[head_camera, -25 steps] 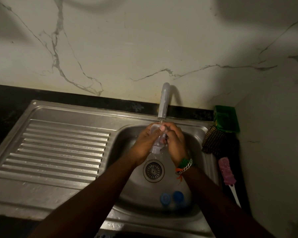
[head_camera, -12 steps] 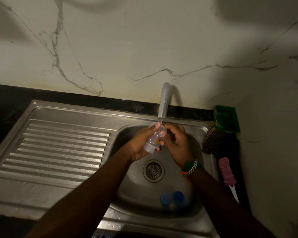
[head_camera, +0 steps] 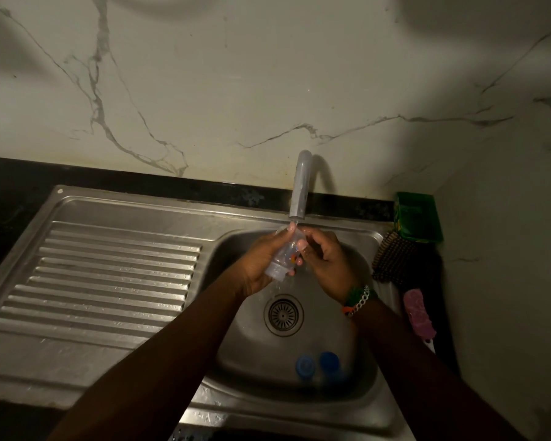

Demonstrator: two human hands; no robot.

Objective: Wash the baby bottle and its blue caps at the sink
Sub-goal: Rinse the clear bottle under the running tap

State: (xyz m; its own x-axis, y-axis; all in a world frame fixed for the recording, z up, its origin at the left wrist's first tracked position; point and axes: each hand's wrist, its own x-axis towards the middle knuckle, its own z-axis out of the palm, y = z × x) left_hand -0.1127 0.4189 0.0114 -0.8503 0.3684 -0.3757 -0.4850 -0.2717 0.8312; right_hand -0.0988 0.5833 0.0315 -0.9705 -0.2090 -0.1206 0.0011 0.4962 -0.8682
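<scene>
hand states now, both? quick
Left hand: grips the baby bottle under the tap.
Right hand: fingers curled beside the bottle; a grip cannot be told.

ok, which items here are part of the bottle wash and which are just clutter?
In the job:
baby bottle, gripped by the left hand under the tap
right hand, fingers at the bottle
two blue caps in the sink

Lying about:
green box
dark scrubber
pink brush
</scene>
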